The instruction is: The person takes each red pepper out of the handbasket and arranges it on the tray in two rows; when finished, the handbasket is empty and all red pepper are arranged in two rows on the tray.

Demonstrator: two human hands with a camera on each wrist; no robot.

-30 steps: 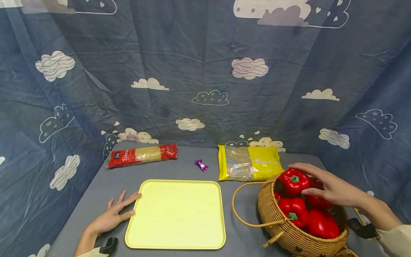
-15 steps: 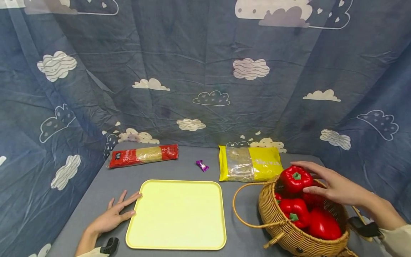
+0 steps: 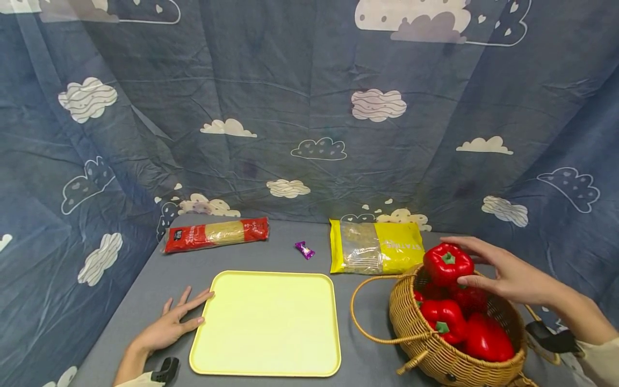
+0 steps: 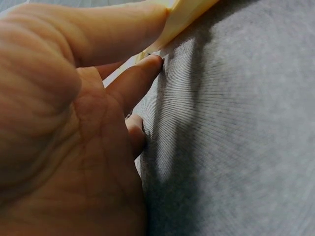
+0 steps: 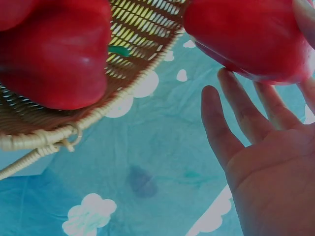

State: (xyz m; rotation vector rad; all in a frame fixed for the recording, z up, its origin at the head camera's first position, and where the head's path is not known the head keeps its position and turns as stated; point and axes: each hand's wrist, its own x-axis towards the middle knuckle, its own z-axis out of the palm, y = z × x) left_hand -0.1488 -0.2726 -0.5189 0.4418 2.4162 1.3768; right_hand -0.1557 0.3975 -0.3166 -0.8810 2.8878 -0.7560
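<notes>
My right hand [image 3: 503, 274] grips a red bell pepper [image 3: 448, 264] with a green stem, raised at the far rim of a wicker basket [image 3: 406, 317]. In the right wrist view the held bell pepper [image 5: 251, 37] appears at the top, fingers [image 5: 246, 110] along its underside. Several more red bell peppers [image 3: 442, 317] lie inside the basket. At the left edge of a pale yellow tray [image 3: 266, 322], my left hand [image 3: 164, 327] rests with its fingers spread. The left wrist view shows thumb and fingers [image 4: 135, 81] by the tray's rim [image 4: 184, 22].
Along the back lie a red noodle packet [image 3: 217, 235], a purple wrapped candy [image 3: 304, 250] and a yellow bag [image 3: 377, 247]. The basket's handle [image 3: 355, 309] loops out toward the tray. A cloud-patterned cloth [image 3: 309, 107] hangs behind and at both sides.
My right hand has lifted the bell pepper slightly up out of the basket, uncovering more of the peppers beneath. My left hand stays at the tray's edge.
</notes>
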